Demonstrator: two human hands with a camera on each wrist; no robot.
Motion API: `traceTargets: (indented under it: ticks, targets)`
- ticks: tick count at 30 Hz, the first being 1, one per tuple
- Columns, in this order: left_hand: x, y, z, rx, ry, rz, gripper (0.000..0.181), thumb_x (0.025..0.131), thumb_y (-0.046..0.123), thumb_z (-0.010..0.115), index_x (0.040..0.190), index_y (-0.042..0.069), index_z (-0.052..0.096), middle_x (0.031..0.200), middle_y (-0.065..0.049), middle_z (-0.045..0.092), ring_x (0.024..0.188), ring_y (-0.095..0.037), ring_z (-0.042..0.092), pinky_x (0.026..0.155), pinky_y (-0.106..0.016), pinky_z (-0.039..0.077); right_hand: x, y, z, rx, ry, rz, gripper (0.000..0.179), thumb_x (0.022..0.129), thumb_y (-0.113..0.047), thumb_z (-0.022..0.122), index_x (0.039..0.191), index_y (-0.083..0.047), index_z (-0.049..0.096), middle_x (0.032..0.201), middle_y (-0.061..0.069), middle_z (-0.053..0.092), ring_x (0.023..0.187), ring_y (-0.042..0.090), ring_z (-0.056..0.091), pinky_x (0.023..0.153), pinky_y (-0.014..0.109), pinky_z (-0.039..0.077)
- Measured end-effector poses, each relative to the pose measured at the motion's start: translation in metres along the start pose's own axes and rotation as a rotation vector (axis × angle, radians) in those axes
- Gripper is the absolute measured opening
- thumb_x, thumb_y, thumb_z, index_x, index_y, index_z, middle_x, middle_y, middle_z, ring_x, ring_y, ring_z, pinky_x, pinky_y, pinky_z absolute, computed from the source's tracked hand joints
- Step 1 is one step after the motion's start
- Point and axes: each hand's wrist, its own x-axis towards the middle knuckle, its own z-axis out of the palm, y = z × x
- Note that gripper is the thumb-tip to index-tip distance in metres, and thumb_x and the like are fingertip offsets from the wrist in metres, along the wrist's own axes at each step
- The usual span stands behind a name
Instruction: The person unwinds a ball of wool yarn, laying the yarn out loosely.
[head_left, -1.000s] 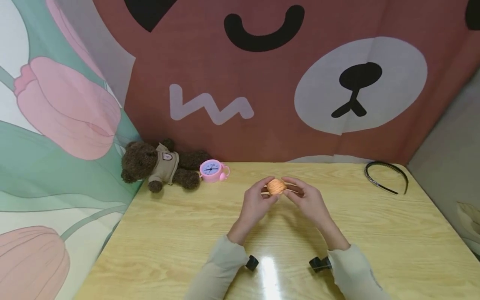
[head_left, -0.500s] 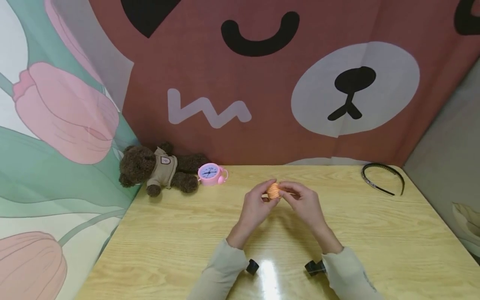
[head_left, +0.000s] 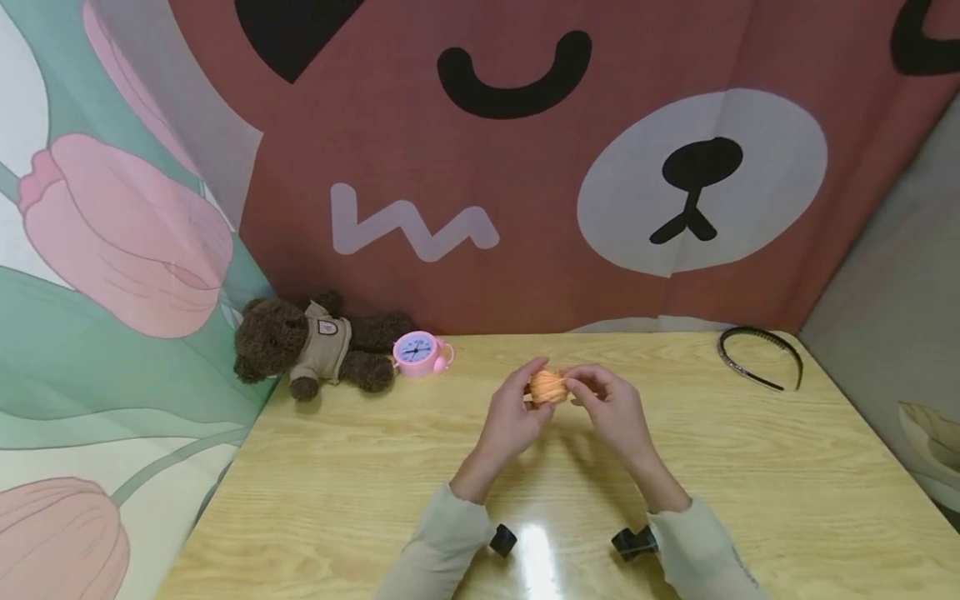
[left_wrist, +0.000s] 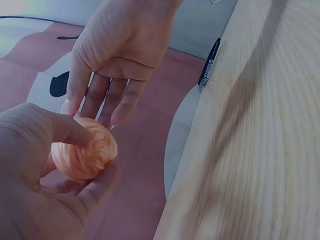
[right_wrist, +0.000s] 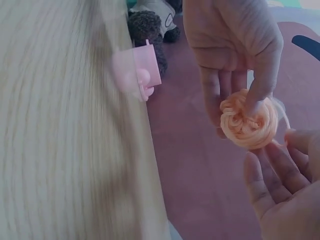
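A small peach-orange ball of yarn [head_left: 549, 387] is held up above the table by my left hand [head_left: 512, 417], its thumb and fingers on either side of the ball. In the right wrist view, the left thumb presses into the coiled end of the yarn ball [right_wrist: 242, 125]. My right hand [head_left: 618, 412] is close at the ball's right side. Its thumb and index finger pinch a loose strand of yarn [right_wrist: 286, 121] that leads off the ball, while the other fingers lie spread below.
A brown teddy bear [head_left: 322, 342] in a beige shirt lies at the back left of the wooden table [head_left: 337, 483]. Beside its legs stands a pink alarm clock [head_left: 417, 353]. A black headband [head_left: 759, 358] lies at the back right. A printed cloth [head_left: 420, 292] hangs behind the table.
The yarn ball has turned between the hands. The right hand, which had fingers spread against the ball, now pinches a strand and has drawn slightly away to the right.
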Motion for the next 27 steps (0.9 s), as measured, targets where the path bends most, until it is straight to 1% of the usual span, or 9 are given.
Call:
traceTargets:
  ticks: [3, 5, 8, 10, 12, 14, 18, 23, 27]
  targets:
    - [0.0, 0.0, -0.001, 0.041, -0.017, 0.002, 0.067, 0.087, -0.005, 0.067, 0.148, 0.013, 0.05, 0.144, -0.016, 0.054, 0.118, -0.025, 0.059, 0.082, -0.023, 0.058, 0.002, 0.002, 0.001, 0.098, 0.007, 0.063, 0.026, 0.1, -0.028, 0.066, 0.109, -0.003, 0.07, 0.109, 0.017, 0.073, 0.09, 0.004, 0.07, 0.077, 0.032, 0.063]
    - [0.0, 0.001, -0.002, 0.069, -0.016, 0.008, 0.065, 0.086, -0.003, 0.07, 0.146, 0.012, 0.052, 0.142, -0.016, 0.054, 0.117, -0.025, 0.059, 0.081, -0.024, 0.057, 0.003, 0.002, 0.002, 0.142, 0.007, 0.08, 0.028, 0.101, -0.026, 0.065, 0.11, 0.0, 0.068, 0.108, 0.018, 0.073, 0.09, 0.005, 0.071, 0.076, 0.03, 0.063]
    - [-0.001, 0.001, -0.001, 0.076, -0.009, 0.003, 0.061, 0.087, 0.003, 0.075, 0.143, 0.012, 0.055, 0.14, -0.015, 0.056, 0.115, -0.024, 0.059, 0.079, -0.024, 0.056, 0.003, 0.0, 0.001, 0.183, -0.001, 0.086, 0.029, 0.102, -0.024, 0.064, 0.112, 0.003, 0.066, 0.104, 0.012, 0.074, 0.09, 0.005, 0.072, 0.076, 0.029, 0.063]
    - [-0.002, 0.0, 0.0, 0.054, 0.005, -0.007, 0.057, 0.087, 0.008, 0.078, 0.14, 0.013, 0.058, 0.137, -0.013, 0.059, 0.112, -0.022, 0.06, 0.078, -0.023, 0.056, 0.002, 0.0, 0.0, 0.207, -0.001, 0.093, 0.029, 0.102, -0.023, 0.063, 0.113, 0.004, 0.065, 0.1, 0.004, 0.075, 0.09, 0.006, 0.072, 0.076, 0.029, 0.063]
    - [-0.003, -0.001, 0.001, 0.011, 0.017, -0.031, 0.055, 0.087, 0.01, 0.079, 0.139, 0.014, 0.06, 0.133, -0.011, 0.062, 0.107, -0.019, 0.061, 0.075, -0.022, 0.056, 0.001, -0.001, -0.003, 0.219, 0.009, 0.101, 0.03, 0.103, -0.023, 0.062, 0.114, 0.004, 0.065, 0.098, -0.003, 0.074, 0.091, 0.006, 0.072, 0.076, 0.028, 0.063]
    - [-0.004, -0.001, -0.001, -0.036, 0.03, -0.056, 0.053, 0.088, 0.01, 0.079, 0.137, 0.015, 0.061, 0.129, -0.009, 0.064, 0.103, -0.017, 0.062, 0.073, -0.022, 0.057, 0.001, -0.001, -0.006, 0.236, 0.02, 0.106, 0.031, 0.103, -0.024, 0.061, 0.115, 0.005, 0.063, 0.096, -0.007, 0.074, 0.091, 0.006, 0.071, 0.076, 0.027, 0.062]
    - [-0.004, 0.0, -0.004, -0.095, 0.052, -0.082, 0.052, 0.088, 0.012, 0.079, 0.137, 0.012, 0.061, 0.124, -0.008, 0.067, 0.101, -0.017, 0.064, 0.073, -0.023, 0.058, 0.003, 0.001, -0.013, 0.283, 0.053, 0.119, 0.033, 0.103, -0.026, 0.06, 0.115, 0.005, 0.061, 0.097, -0.008, 0.074, 0.092, 0.007, 0.071, 0.077, 0.025, 0.062]
    - [-0.002, 0.001, -0.007, -0.111, 0.077, -0.085, 0.054, 0.088, 0.015, 0.08, 0.137, 0.011, 0.058, 0.122, -0.009, 0.068, 0.101, -0.02, 0.064, 0.074, -0.025, 0.057, 0.004, 0.001, -0.02, 0.342, 0.085, 0.135, 0.032, 0.104, -0.025, 0.059, 0.115, 0.005, 0.058, 0.097, -0.007, 0.074, 0.091, 0.007, 0.07, 0.077, 0.024, 0.061]
    - [0.0, 0.0, -0.01, -0.105, 0.099, -0.075, 0.055, 0.088, 0.018, 0.08, 0.138, 0.014, 0.056, 0.12, -0.011, 0.066, 0.098, -0.02, 0.065, 0.071, -0.024, 0.056, 0.006, -0.002, -0.022, 0.412, 0.138, 0.151, 0.023, 0.104, -0.02, 0.059, 0.116, 0.0, 0.057, 0.095, -0.004, 0.074, 0.087, 0.009, 0.07, 0.075, 0.023, 0.061]
